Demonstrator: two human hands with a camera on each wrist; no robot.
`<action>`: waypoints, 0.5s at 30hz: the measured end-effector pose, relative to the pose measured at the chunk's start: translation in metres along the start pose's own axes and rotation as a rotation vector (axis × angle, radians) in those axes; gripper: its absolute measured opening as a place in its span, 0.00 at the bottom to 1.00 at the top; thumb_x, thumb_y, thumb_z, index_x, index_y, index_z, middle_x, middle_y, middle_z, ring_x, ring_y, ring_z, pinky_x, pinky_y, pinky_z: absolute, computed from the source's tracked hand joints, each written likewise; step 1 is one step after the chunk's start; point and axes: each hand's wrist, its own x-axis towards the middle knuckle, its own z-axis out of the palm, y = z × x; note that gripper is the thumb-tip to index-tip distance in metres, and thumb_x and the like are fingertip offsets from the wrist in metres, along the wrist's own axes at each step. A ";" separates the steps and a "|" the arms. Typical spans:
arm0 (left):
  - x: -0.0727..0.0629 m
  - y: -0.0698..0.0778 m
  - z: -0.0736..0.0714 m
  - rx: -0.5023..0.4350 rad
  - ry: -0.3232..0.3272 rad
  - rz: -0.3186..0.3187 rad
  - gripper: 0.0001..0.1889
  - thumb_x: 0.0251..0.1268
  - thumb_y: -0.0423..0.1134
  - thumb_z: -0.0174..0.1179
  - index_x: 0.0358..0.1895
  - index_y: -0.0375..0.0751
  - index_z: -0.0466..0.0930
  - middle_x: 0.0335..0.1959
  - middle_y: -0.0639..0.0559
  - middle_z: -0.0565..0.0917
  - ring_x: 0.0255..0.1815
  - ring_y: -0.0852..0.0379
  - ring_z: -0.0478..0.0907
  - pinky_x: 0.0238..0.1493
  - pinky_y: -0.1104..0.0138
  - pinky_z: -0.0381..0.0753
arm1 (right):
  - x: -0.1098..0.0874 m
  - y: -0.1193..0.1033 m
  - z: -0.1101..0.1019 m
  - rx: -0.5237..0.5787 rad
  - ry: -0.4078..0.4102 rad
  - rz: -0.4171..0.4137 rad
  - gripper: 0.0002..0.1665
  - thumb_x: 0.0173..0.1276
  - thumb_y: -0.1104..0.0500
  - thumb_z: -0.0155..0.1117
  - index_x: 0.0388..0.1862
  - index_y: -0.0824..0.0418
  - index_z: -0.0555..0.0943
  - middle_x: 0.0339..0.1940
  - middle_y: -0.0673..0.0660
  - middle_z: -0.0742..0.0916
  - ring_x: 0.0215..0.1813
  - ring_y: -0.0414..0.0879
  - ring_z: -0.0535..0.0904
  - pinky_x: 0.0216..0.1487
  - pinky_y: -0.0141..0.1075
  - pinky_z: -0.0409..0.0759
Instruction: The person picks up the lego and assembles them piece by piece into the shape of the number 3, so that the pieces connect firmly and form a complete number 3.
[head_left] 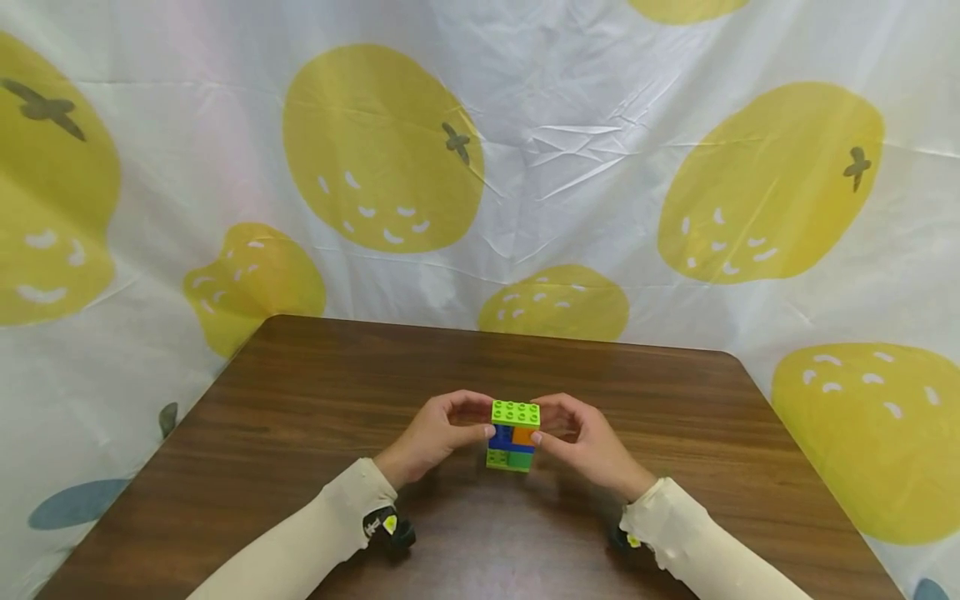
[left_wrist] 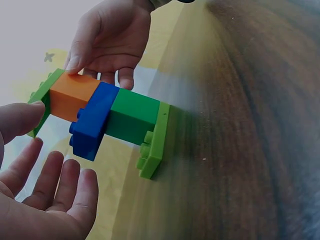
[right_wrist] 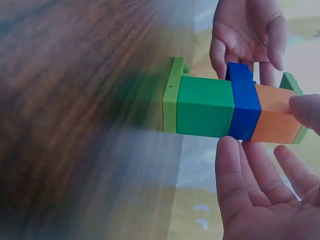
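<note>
Between the two hands stands an upright stack of toy building blocks. A lime-green studded plate (head_left: 516,412) tops it, with an orange block (right_wrist: 276,112) under its right part. Below come a blue brick (left_wrist: 95,122), a green block (right_wrist: 205,106) and a lime-green base plate (left_wrist: 156,142), close to the tabletop. My left hand (head_left: 431,437) pinches the top plate's left side, thumb in front; its lower fingers are spread apart from the blocks. My right hand (head_left: 592,442) holds the orange block, thumb on its near face and fingers behind.
The brown wooden table (head_left: 337,367) reaches back to a white curtain (head_left: 525,208) printed with yellow fruit. Dark wrist cameras are strapped below both pale sleeves (head_left: 300,533).
</note>
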 end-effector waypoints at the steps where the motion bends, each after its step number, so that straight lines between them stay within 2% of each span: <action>1: 0.000 -0.001 0.001 -0.005 -0.003 -0.002 0.22 0.69 0.38 0.72 0.63 0.37 0.81 0.61 0.40 0.86 0.61 0.48 0.85 0.62 0.60 0.86 | 0.000 0.001 0.000 0.006 -0.001 0.005 0.24 0.71 0.62 0.74 0.64 0.60 0.80 0.54 0.62 0.91 0.52 0.48 0.90 0.54 0.34 0.88; 5: -0.001 -0.004 0.003 -0.020 -0.012 -0.017 0.23 0.69 0.38 0.72 0.64 0.37 0.80 0.62 0.40 0.85 0.62 0.48 0.85 0.62 0.60 0.86 | -0.003 0.005 -0.001 0.013 -0.009 0.033 0.23 0.71 0.62 0.74 0.63 0.62 0.81 0.55 0.63 0.90 0.52 0.49 0.90 0.53 0.33 0.87; 11: -0.001 -0.009 0.005 -0.021 -0.006 -0.024 0.24 0.67 0.33 0.73 0.64 0.35 0.80 0.62 0.39 0.85 0.63 0.45 0.84 0.62 0.59 0.86 | -0.005 0.006 -0.001 0.045 -0.033 0.090 0.22 0.71 0.61 0.74 0.62 0.62 0.81 0.56 0.63 0.90 0.54 0.49 0.90 0.53 0.34 0.88; 15: -0.001 -0.013 0.006 0.009 -0.004 -0.034 0.24 0.65 0.32 0.74 0.63 0.36 0.80 0.60 0.39 0.87 0.62 0.45 0.85 0.61 0.58 0.87 | -0.007 0.007 -0.001 0.098 -0.049 0.136 0.22 0.72 0.62 0.73 0.62 0.62 0.81 0.56 0.65 0.89 0.52 0.47 0.90 0.48 0.42 0.91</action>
